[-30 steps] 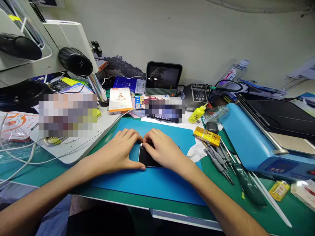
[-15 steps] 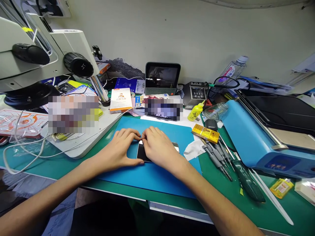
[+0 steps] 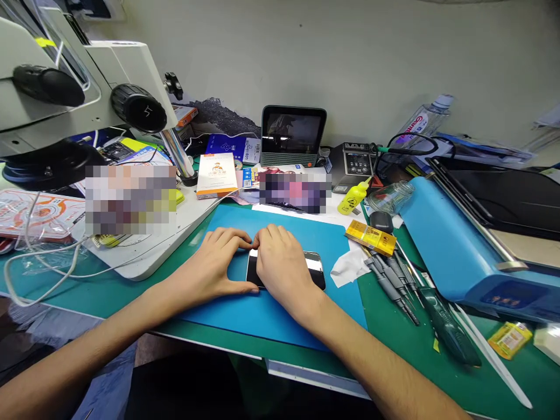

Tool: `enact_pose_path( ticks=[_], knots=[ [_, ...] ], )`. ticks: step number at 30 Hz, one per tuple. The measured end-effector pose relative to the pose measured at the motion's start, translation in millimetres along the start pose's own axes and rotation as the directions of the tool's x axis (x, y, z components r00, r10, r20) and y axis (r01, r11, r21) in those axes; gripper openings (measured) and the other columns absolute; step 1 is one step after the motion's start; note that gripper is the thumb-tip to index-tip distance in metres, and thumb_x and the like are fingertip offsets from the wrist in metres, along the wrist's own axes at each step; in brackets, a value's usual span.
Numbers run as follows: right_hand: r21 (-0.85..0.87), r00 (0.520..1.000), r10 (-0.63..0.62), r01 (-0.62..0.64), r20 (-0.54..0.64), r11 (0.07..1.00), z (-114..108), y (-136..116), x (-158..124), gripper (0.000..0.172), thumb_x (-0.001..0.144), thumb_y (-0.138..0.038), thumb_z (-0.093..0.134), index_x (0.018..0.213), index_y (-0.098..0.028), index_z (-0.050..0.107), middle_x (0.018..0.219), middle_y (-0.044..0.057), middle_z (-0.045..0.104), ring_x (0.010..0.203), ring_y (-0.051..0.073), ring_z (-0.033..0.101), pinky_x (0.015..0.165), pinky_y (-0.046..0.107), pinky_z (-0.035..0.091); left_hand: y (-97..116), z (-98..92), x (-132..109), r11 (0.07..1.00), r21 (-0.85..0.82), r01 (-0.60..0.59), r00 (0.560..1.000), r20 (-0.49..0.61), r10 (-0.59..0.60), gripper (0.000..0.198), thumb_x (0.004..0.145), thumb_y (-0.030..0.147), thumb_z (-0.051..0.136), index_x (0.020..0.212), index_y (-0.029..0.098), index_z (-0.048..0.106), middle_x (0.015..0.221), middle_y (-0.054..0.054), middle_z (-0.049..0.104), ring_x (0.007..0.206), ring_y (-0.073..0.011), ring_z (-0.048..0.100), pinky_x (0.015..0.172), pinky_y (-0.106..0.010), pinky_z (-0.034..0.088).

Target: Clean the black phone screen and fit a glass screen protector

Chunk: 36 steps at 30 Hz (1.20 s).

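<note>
A smartphone (image 3: 315,269) with a glossy black face lies flat on the blue mat (image 3: 280,318), a bright reflection across its screen. My left hand (image 3: 214,259) braces its left end, thumb at the near edge and curled fingers at the far corner. Lying across the middle of the phone, my right hand (image 3: 282,265) has its fingers curled in. Its thumb and forefinger pinch together at the far left corner, close to my left fingertips. Whatever is between them is hidden, and my right hand covers the phone's middle.
A white microscope base (image 3: 153,254) stands left. Right of the mat lie a white wipe (image 3: 349,267), a yellow box (image 3: 371,238), several screwdrivers (image 3: 391,286) and a green-handled tool (image 3: 450,326). Behind are a yellow bottle (image 3: 353,197) and a small display (image 3: 293,134); a blue machine (image 3: 455,251) is far right.
The view has shifted slightly, moving the bench items a little to the right in the picture. More of the phone's right end shows beside my right hand. Both hands keep nearly the same pose.
</note>
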State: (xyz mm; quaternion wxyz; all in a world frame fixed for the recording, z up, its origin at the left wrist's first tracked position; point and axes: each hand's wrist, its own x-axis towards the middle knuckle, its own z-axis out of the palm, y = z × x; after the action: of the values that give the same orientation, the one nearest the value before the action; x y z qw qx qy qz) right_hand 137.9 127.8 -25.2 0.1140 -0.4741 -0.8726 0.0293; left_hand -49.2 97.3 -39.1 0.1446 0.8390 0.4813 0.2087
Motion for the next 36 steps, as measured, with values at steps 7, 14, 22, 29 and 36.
enact_pose_path(
  ticks=[7, 14, 22, 29, 36],
  knots=[
    [-0.051, 1.0, -0.02, 0.019, -0.006, 0.999, 5.0, -1.1, 3.2, 0.021, 0.092, -0.003, 0.05, 0.102, -0.013, 0.066, 0.1, 0.013, 0.068, 0.091, 0.029, 0.057, 0.079, 0.04, 0.042, 0.2, -2.3, 2.0, 0.999, 0.037, -0.036, 0.999, 0.015, 0.035, 0.065, 0.08, 0.068, 0.078, 0.118, 0.02, 0.059, 0.133, -0.011, 0.063, 0.121, -0.0324, 0.056, 0.101, -0.05, 0.044],
    [-0.044, 1.0, -0.015, 0.014, -0.014, 0.999, 8.7, -0.3, 4.6, 0.022, 0.092, -0.001, 0.049, 0.101, -0.014, 0.065, 0.101, 0.012, 0.067, 0.093, 0.028, 0.057, 0.08, 0.038, 0.042, -0.5, -3.0, 1.6, 0.996, 0.064, -0.066, 0.998, -0.003, 0.067, 0.064, 0.082, 0.07, 0.075, 0.117, 0.019, 0.059, 0.132, -0.011, 0.064, 0.119, -0.032, 0.058, 0.099, -0.049, 0.044],
    [0.011, 0.999, -0.009, 0.01, -0.035, 1.0, 11.8, 3.1, 5.3, 0.025, 0.091, 0.001, 0.046, 0.099, -0.016, 0.063, 0.102, 0.011, 0.067, 0.092, 0.026, 0.055, 0.081, 0.036, 0.041, 1.4, -4.1, 2.0, 0.997, 0.058, -0.055, 0.999, 0.006, 0.054, 0.063, 0.082, 0.071, 0.074, 0.117, 0.02, 0.06, 0.133, -0.011, 0.064, 0.119, -0.0323, 0.058, 0.098, -0.048, 0.045],
    [0.037, 0.999, -0.011, 0.012, -0.05, 0.999, 13.6, 4.0, 5.1, 0.027, 0.092, 0.001, 0.044, 0.099, -0.016, 0.063, 0.101, 0.011, 0.067, 0.091, 0.026, 0.054, 0.081, 0.037, 0.04, 0.4, -3.8, 2.3, 0.997, 0.058, -0.056, 0.998, -0.003, 0.056, 0.063, 0.081, 0.069, 0.077, 0.117, 0.019, 0.061, 0.132, -0.011, 0.065, 0.118, -0.0328, 0.058, 0.099, -0.049, 0.044],
    [0.069, 0.999, -0.006, 0.01, -0.051, 0.998, 13.5, 4.5, 5.5, 0.028, 0.092, 0.002, 0.043, 0.097, -0.016, 0.063, 0.1, 0.01, 0.067, 0.09, 0.026, 0.053, 0.081, 0.036, 0.039, 0.5, -4.4, 2.7, 0.996, 0.068, -0.056, 0.998, -0.005, 0.057, 0.064, 0.08, 0.067, 0.078, 0.117, 0.019, 0.06, 0.132, -0.012, 0.065, 0.118, -0.0326, 0.058, 0.099, -0.049, 0.044]
  ],
)
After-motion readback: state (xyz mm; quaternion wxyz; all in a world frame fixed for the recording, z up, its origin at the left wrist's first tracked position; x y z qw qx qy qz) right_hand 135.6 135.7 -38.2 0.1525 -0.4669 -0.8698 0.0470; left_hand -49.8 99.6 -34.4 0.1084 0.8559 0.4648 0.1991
